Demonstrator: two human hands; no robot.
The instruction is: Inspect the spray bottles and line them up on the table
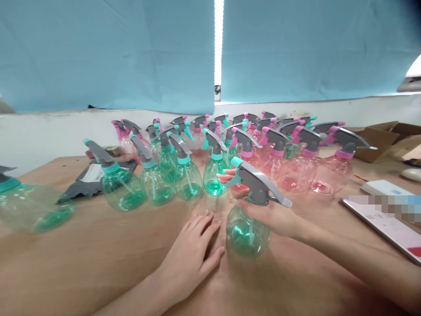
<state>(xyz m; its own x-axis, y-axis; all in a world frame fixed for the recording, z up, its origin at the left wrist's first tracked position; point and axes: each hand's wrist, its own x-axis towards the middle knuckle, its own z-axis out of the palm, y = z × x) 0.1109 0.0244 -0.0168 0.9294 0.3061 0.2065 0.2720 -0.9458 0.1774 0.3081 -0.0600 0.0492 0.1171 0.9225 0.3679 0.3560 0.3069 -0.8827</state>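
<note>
A green spray bottle (247, 235) with a grey trigger head stands on the brown table (98, 245) in front of me. My right hand (269, 213) is wrapped round its neck and trigger head. My left hand (194, 252) lies flat on the table just left of the bottle, fingers stretched out and holding nothing. Behind stand several green spray bottles (154, 182) on the left and several pink spray bottles (296, 169) on the right.
One green bottle (31, 206) lies at the far left edge. A dark flat packet (88, 177) lies behind the green row. Papers or booklets (388, 219) and open cardboard boxes (381, 138) sit at the right. Blue curtains (108, 52) hang behind.
</note>
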